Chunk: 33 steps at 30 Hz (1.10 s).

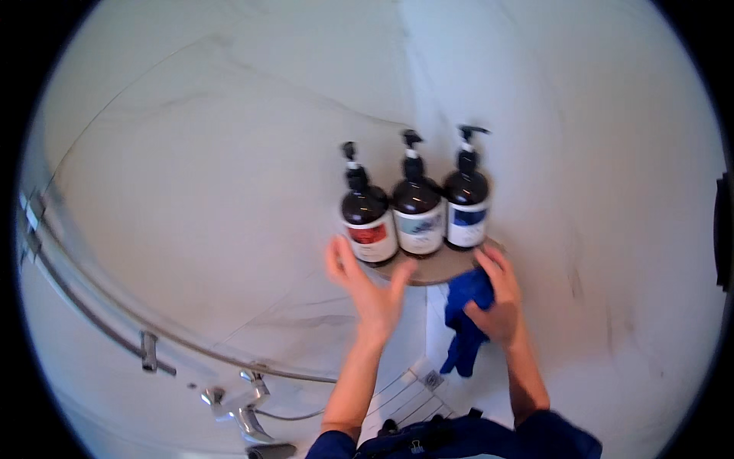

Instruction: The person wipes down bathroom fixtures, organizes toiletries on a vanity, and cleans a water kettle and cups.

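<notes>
Three dark brown pump bottles stand upright side by side on a corner shelf (427, 274). The left bottle (370, 226) has a red and white label, the middle bottle (418, 221) a pale green and white one, and the right bottle (467, 209) a blue and white one. Beside the left bottle's lower part is my left hand (370, 292), fingers apart and nothing in it. My right hand (502, 301) holds a blue cloth (467, 315), which hangs below the shelf's front edge. Its fingertips reach close to the base of the right bottle.
Marble-patterned walls (229, 189) meet behind the shelf. At the lower left are a chrome mixer tap (243, 404), a shower hose (292, 376) and a metal rail (86, 307). A floor drain (433, 380) lies in the tiled floor (395, 399) below.
</notes>
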Each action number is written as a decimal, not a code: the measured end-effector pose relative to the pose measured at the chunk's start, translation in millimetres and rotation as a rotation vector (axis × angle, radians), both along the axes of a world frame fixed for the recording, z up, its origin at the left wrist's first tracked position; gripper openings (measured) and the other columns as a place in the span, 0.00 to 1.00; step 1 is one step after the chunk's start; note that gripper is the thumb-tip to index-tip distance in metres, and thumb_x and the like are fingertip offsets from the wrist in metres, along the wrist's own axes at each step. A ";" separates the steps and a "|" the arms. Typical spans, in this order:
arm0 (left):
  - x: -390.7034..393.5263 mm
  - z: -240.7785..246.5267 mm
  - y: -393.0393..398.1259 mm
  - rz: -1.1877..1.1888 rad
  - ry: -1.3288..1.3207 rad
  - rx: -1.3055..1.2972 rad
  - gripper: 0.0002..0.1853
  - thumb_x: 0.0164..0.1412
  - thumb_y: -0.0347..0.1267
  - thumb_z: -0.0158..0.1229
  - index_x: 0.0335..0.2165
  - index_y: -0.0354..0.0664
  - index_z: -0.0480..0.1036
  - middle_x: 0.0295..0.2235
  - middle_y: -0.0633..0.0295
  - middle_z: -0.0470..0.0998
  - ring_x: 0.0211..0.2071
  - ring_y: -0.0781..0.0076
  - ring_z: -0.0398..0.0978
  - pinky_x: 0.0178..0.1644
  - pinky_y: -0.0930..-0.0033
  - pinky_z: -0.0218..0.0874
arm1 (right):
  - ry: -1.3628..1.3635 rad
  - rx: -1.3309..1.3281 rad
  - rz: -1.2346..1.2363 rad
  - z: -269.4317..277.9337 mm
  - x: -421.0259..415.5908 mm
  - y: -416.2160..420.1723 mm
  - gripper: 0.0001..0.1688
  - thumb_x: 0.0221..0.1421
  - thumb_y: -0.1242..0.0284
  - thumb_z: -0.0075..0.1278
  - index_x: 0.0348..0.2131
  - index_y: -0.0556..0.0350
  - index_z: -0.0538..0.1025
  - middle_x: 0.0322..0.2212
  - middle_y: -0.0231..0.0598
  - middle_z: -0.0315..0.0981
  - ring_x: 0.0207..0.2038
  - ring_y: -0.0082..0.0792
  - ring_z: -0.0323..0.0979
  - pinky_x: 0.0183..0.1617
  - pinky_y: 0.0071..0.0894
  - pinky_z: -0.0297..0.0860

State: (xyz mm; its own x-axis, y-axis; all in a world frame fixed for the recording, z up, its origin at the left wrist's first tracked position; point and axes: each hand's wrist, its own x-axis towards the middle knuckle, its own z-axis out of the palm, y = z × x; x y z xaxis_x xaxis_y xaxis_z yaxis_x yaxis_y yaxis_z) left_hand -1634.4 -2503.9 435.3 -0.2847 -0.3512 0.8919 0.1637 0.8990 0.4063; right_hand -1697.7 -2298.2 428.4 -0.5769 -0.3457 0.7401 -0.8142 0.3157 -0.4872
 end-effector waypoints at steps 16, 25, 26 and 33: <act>229.7 -231.4 24.2 -0.867 0.051 1.691 0.19 0.64 0.33 0.50 0.52 0.41 0.66 0.48 0.57 0.73 0.47 0.69 0.70 0.54 0.66 0.60 | -0.717 0.981 0.837 -115.6 68.2 -79.2 0.29 0.40 0.69 0.59 0.44 0.58 0.70 0.42 0.44 0.71 0.42 0.38 0.70 0.47 0.33 0.66; 410.2 -212.4 36.9 -0.357 1.085 1.788 0.13 0.61 0.40 0.52 0.41 0.47 0.72 0.36 0.62 0.77 0.36 0.71 0.75 0.43 0.68 0.67 | -1.492 0.808 1.224 -186.7 353.3 -151.7 0.33 0.43 0.71 0.59 0.50 0.59 0.66 0.44 0.44 0.69 0.45 0.39 0.69 0.51 0.38 0.66; 453.0 -217.5 32.8 -0.029 1.212 1.848 0.16 0.62 0.37 0.51 0.46 0.43 0.70 0.42 0.60 0.75 0.43 0.68 0.73 0.48 0.68 0.64 | -1.556 0.872 1.273 -195.4 396.1 -161.2 0.38 0.42 0.71 0.60 0.53 0.59 0.65 0.46 0.43 0.68 0.46 0.40 0.69 0.52 0.40 0.65; 655.1 -283.8 200.2 1.767 0.935 0.954 0.14 0.60 0.30 0.54 0.45 0.39 0.68 0.34 0.58 0.77 0.36 0.73 0.76 0.40 0.70 0.68 | -1.315 1.378 2.176 -212.8 690.1 -194.2 0.33 0.42 0.78 0.58 0.50 0.63 0.68 0.42 0.39 0.73 0.42 0.33 0.72 0.49 0.30 0.67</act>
